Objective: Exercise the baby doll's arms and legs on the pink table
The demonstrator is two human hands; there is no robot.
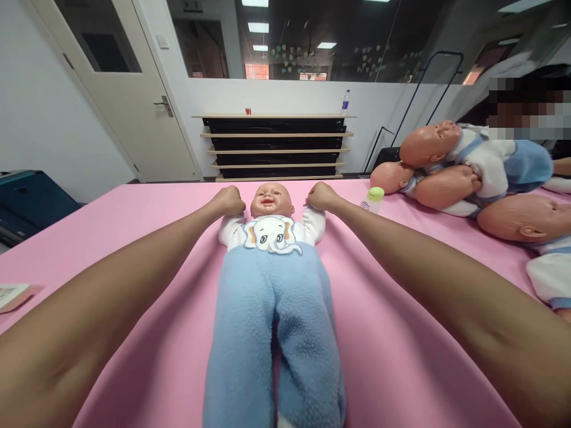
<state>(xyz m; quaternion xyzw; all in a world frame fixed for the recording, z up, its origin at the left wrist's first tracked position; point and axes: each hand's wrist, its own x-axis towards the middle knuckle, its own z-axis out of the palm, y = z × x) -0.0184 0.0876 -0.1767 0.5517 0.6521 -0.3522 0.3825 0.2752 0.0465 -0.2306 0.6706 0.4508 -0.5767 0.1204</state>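
Head view shows a pink padded table [392, 333] where a plastic baby doll in fuzzy blue trousers and white elephant top [272, 279] lies face up, left hand [229, 200] and right hand [321, 196] closed around its raised wrists.

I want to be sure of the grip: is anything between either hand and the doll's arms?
Nothing visible. The left hand and right hand are both closed at the ends of the doll's raised sleeves. The green-capped bottle stands apart, to the right of the right hand.
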